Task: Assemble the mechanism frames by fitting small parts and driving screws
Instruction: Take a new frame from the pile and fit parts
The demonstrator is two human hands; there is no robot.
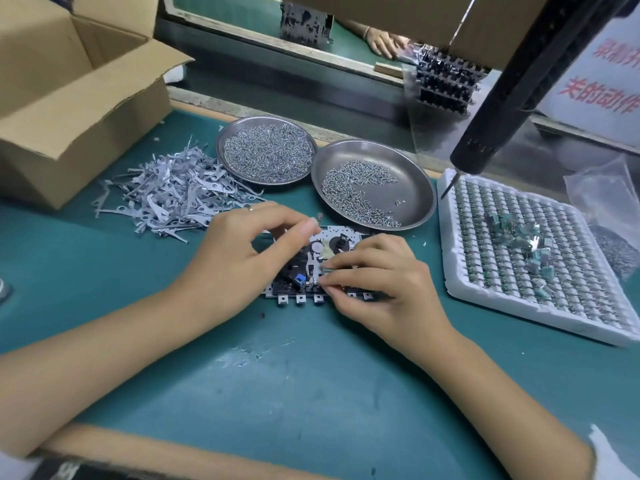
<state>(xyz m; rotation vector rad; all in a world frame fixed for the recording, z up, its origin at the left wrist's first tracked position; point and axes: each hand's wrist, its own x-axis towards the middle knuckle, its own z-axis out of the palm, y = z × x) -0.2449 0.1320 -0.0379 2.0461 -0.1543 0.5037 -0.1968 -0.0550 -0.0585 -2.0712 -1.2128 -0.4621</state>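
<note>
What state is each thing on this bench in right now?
Cardboard box: flaps open.
Left dish: heaped with screws.
Right dish: partly filled.
Mechanism frame: flat on mat, under both hands.
Left hand: fingers curled over frame.
Right hand: pinching a small part.
Screwdriver: hanging, unheld.

Bright even light, soft shadows, wide-angle edge distortion

Dishes, lever pile and foam tray ring the frame.

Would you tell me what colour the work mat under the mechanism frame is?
Teal green work mat, seen in the head view.
</note>
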